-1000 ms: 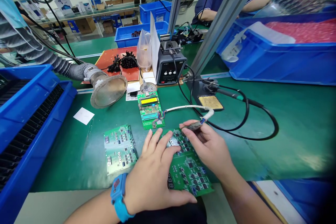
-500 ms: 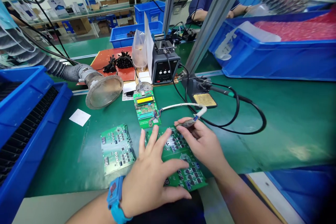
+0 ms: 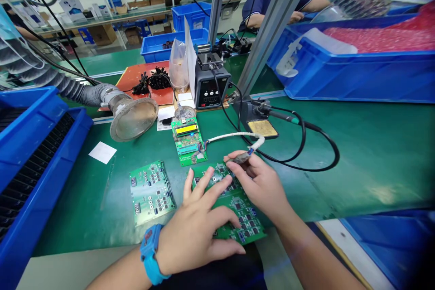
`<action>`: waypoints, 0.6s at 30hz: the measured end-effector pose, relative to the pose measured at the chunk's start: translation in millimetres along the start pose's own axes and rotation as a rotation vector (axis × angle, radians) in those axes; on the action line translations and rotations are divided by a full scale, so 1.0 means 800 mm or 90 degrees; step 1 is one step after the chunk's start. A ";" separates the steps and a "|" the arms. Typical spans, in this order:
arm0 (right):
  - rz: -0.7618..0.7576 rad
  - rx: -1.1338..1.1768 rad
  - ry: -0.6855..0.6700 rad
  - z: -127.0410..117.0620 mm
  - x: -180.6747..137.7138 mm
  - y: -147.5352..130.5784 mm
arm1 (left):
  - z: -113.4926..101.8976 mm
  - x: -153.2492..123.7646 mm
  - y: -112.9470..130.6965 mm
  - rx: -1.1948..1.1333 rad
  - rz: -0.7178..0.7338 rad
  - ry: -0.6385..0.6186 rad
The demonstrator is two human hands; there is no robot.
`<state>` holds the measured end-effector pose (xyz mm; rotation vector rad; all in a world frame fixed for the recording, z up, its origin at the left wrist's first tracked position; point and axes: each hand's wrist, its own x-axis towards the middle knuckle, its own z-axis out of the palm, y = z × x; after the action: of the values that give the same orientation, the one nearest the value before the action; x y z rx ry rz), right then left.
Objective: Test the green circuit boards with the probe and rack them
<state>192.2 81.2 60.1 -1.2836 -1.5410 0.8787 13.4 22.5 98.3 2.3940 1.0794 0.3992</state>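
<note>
Presently the right hand pinches a grey connector at the circuit board's one o'clock; the left hand spreads wide over nine.

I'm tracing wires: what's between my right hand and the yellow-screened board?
Head view: a white cable runs from that board to your right hand.

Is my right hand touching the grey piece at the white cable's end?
Touching. The head view shows your right hand pinching the grey piece between thumb and fingers.
</note>
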 end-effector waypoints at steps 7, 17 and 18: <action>0.005 0.015 0.003 0.001 0.000 0.002 | 0.005 -0.002 -0.001 0.005 -0.002 0.024; 0.005 0.011 0.000 0.000 -0.001 0.007 | 0.001 -0.002 0.002 0.028 -0.007 0.009; 0.004 0.011 0.001 0.000 -0.001 0.007 | 0.002 -0.002 0.001 0.027 -0.008 0.012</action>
<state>193.7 81.7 55.0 -1.2773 -1.5255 0.8934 13.8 20.4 97.7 2.4242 1.1206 0.3995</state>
